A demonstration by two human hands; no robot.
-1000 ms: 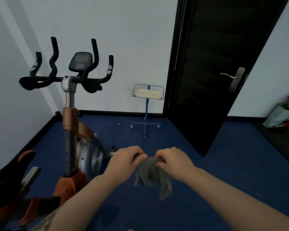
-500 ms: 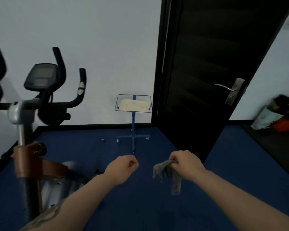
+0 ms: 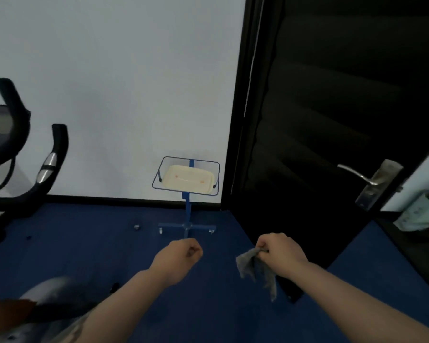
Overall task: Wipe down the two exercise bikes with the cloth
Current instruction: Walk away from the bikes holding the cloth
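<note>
A grey cloth (image 3: 255, 268) hangs crumpled from my right hand (image 3: 279, 256), which grips its top in a fist over the blue floor. My left hand (image 3: 181, 257) is held out beside it, fingers curled into a fist with nothing in it. One exercise bike (image 3: 42, 169) shows at the far left edge: black handlebars with a silver grip sensor, part of its console, and its silver flywheel and orange frame low at the bottom left. No second bike is in view.
A blue stand (image 3: 187, 209) on small casters holds a wire tray with a cream container against the white wall. A black door (image 3: 332, 144) with a silver lever handle stands open at right. Bags (image 3: 421, 214) lie beyond it.
My left hand has let go of the cloth and moved apart from my right, which keeps the cloth. The view has swung right, pushing the bike toward the left edge.
</note>
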